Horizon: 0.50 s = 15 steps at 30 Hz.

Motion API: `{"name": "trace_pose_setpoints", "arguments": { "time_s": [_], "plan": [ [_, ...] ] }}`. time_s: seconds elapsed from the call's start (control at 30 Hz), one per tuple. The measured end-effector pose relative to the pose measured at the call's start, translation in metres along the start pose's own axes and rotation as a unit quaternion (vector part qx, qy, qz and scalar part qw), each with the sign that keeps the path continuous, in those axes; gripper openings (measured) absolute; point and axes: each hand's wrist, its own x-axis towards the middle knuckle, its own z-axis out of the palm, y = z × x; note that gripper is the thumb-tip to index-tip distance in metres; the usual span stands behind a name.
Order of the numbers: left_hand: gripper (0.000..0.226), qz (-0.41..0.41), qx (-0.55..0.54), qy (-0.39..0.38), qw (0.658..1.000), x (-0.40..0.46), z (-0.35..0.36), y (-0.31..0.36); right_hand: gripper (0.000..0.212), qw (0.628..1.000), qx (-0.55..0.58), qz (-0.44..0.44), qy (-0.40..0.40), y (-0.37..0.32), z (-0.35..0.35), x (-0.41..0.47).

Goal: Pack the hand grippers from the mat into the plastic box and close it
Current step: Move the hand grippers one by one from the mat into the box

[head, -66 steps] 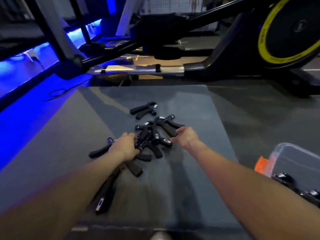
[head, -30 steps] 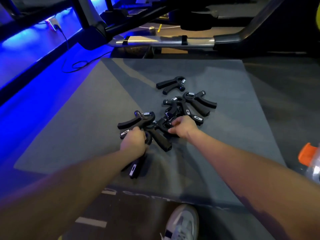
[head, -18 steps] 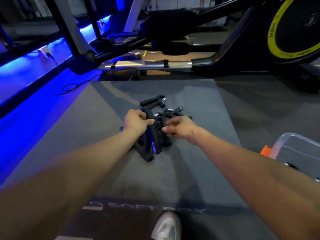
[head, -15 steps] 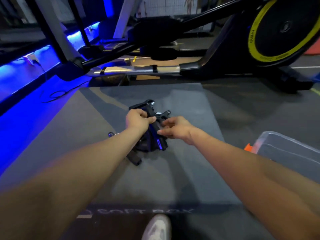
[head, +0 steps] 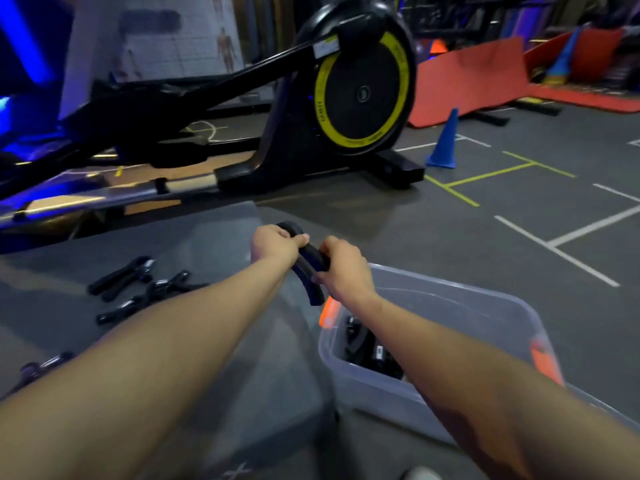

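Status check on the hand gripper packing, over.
Left hand and right hand both grip a bunch of hand grippers, near the plastic box. Box open. More grippers on mat. Path clear.

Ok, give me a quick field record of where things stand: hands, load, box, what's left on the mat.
left hand: grips the bundle of black hand grippers
right hand: grips the same bundle
bundle position: held up near the box's far left corner, not yet inside
clear plastic box: open, on the floor right of the mat, black grippers already inside
orange latches: on the box ends
lid: not visible
grey mat: several loose black grippers remain at left
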Motion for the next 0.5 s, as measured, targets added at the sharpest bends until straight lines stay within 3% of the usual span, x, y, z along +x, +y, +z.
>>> {"name": "trace_pose_setpoints", "arguments": {
  "time_s": [0.2,0.33,0.5],
  "plan": [
    [0.015,0.115,0.045,-0.084,0.989,-0.029,0.092,0.043,0.018,0.991,-0.014,0.098,0.091,0.080,-0.068,0.000],
    [0.029,0.208,0.128,-0.144,0.959,-0.052,0.143,0.040,0.015,0.977,-0.003,0.181,0.109,0.140,-0.110,-0.009],
    [0.051,0.247,0.213,-0.250,0.912,-0.082,0.195,0.006,0.021,0.962,-0.003,0.249,0.113,0.204,-0.123,-0.034]
  ]
}}
